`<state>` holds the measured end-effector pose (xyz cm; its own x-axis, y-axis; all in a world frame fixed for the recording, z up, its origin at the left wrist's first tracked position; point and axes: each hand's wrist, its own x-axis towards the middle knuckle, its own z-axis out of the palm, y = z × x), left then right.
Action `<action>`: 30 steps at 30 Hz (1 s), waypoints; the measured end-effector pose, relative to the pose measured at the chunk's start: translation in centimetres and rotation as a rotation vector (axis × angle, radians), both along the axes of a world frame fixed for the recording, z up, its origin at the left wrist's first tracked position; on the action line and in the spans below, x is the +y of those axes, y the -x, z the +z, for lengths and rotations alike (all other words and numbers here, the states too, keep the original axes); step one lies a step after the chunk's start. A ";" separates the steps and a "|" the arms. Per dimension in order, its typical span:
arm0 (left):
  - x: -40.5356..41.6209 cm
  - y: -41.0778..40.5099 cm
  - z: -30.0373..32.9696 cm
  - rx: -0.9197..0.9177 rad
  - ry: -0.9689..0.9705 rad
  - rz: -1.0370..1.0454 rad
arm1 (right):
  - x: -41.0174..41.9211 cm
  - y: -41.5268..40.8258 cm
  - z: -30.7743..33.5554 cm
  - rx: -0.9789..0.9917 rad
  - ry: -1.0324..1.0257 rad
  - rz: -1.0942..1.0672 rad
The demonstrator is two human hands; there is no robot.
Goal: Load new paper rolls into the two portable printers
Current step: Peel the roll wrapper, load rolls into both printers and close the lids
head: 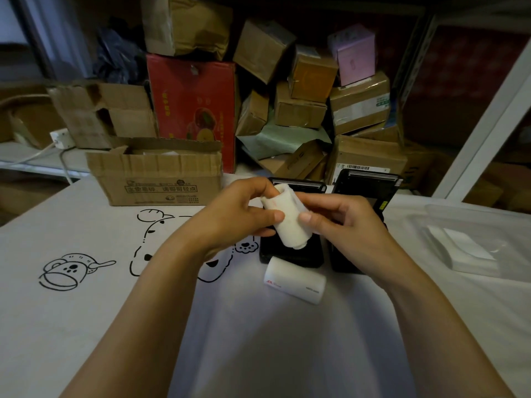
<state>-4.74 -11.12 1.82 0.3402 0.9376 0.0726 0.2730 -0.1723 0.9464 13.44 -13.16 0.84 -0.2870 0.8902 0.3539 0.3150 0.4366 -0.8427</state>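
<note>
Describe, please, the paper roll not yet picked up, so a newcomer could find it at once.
Start at the two black printers lying side by side on the white cloth. The spare roll lies on its side just before the left one, untouched, whereas the other roll is held in both hands.

I hold one paper roll (288,218) between my left hand (238,211) and right hand (342,216), above the left printer (291,257). The right printer (370,185) lies just beside it on the table (258,340). A second roll (295,280) lies in front of the left printer. An open carton (156,175) sits behind to the left, a plastic tray (474,239) to the right, stacked boxes (304,90) behind.
</note>
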 end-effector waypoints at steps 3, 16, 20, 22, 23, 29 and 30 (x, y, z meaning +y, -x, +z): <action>0.0 0.1 0.1 -0.067 -0.025 0.030 | -0.3 0.1 0.3 0.083 0.021 0.036; -0.6 -0.4 0.7 -0.038 -0.113 -0.098 | 0.0 1.0 0.0 0.230 0.196 -0.140; -0.2 -0.4 0.4 -0.034 -0.073 -0.033 | 0.0 1.1 -0.1 0.196 0.215 -0.119; -0.1 -0.2 0.3 -0.068 -0.023 -0.011 | 0.1 0.9 0.0 0.183 0.235 -0.120; 0.0 -0.1 0.4 -0.093 0.007 -0.006 | 0.1 0.7 0.1 0.187 0.246 -0.106; -0.1 -0.3 0.6 -0.215 0.104 0.034 | -0.2 0.0 0.4 0.252 0.275 0.050; 0.0 -0.4 0.4 -0.204 0.085 0.074 | -0.2 -0.1 0.4 0.252 0.274 0.061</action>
<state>-4.38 -11.16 2.26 0.2565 0.9651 0.0526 0.0836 -0.0763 0.9936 13.53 -13.41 1.25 -0.2772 0.9455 0.1710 0.0635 0.1956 -0.9786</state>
